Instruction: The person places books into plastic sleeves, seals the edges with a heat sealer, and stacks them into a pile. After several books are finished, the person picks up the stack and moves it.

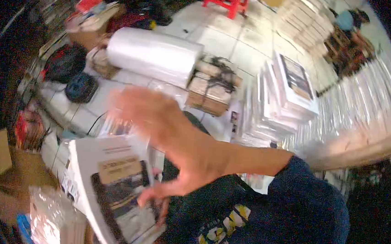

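Note:
A white-covered book with a dark picture and a tan title box stands tilted at lower left. My left hand shows only as a little skin at the book's right edge, gripping it; the rest is hidden behind the book. Over the book's upper right reaches my right hand, its fingers stretched out and smeared by motion, thumb apart and right at the cover. Below the book's left side sits a stack of plastic-wrapped books.
A stack of similar books stands at right beside a long row of wrapped books. Farther off are a roll of clear plastic wrap, a tied brown parcel, a tape roll and a red stool. An open carton is at left.

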`<action>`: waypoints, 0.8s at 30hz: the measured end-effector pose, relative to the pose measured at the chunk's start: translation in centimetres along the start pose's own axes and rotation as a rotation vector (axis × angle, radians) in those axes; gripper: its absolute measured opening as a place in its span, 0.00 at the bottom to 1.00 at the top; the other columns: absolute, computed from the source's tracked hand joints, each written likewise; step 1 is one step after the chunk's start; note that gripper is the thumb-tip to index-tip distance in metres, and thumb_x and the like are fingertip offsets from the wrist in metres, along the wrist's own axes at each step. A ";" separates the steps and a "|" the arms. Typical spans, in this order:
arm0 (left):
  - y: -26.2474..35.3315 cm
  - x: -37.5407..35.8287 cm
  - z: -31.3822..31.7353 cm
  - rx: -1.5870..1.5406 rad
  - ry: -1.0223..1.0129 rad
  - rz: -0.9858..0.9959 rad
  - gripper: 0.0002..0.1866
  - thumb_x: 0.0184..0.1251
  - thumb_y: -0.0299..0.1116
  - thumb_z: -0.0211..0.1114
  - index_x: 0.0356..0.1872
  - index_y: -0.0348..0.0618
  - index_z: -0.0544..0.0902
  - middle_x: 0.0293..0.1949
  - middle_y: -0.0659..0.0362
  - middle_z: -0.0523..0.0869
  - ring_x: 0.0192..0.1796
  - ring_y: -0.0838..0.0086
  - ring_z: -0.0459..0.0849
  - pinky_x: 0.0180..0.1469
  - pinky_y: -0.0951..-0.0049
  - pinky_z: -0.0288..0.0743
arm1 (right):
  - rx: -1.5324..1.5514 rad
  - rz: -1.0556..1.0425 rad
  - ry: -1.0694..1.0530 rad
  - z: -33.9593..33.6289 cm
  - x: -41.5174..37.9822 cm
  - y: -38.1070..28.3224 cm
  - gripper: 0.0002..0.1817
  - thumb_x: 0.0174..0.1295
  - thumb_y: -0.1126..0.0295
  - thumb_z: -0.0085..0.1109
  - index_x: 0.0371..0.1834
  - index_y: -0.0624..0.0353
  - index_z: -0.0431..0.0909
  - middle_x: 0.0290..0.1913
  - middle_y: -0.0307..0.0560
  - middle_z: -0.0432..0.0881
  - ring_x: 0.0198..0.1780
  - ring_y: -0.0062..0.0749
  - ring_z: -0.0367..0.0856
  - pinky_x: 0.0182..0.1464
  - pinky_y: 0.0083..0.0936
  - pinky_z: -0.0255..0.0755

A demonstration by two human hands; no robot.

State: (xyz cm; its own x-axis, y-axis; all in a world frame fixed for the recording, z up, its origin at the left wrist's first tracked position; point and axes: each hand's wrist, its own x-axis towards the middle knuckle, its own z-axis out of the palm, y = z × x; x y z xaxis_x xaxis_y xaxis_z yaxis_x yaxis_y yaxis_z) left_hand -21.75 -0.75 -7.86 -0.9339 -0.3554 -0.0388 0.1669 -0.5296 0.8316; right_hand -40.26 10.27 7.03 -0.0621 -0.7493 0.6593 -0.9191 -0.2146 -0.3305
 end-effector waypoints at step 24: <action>7.4 -2.5 1.0 0.850 -0.113 -0.368 0.21 0.70 0.41 0.61 0.56 0.36 0.77 0.47 0.54 0.86 0.50 0.74 0.81 0.52 0.73 0.73 | -1.032 1.027 0.279 -30.8 -22.5 13.4 0.28 0.59 0.44 0.60 0.42 0.62 0.84 0.45 0.56 0.83 0.50 0.42 0.79 0.59 0.37 0.66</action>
State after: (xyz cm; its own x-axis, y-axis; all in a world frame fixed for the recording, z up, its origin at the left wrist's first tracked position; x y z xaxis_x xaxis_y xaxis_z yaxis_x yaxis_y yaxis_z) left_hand -18.50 -3.00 -1.04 -0.9145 -0.1767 -0.3639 -0.3918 0.1634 0.9054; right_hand -63.15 43.49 8.57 -0.8015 -0.1268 0.5844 -0.2841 0.9407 -0.1854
